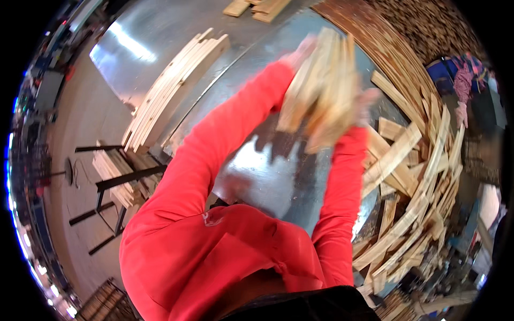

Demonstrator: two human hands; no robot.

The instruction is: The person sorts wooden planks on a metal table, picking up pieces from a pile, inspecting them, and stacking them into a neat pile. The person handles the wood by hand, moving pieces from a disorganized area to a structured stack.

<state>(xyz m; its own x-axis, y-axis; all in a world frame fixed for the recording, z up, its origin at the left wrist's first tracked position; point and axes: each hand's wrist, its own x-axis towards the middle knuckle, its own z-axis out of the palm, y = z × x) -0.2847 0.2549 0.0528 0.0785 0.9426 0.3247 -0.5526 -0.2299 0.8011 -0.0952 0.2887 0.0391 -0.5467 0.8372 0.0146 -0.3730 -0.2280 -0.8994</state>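
Observation:
A bundle of short wooden boards (324,80) is held up above the shiny metal table (267,179), blurred by motion. My left hand (301,52) grips its far left side, and my right hand (367,101) is at its right side. Both hands are smeared, so single fingers are hard to make out. The boards stand roughly side by side with uneven ends, and their shadow falls on the metal below. Red sleeves cover both my arms.
A neat stack of long boards (174,88) lies left on the table. Loose wood strips (399,160) are heaped at right, beside long brown planks (385,37). A black metal stand (128,176) is at lower left. Another person's hand (461,115) shows at far right.

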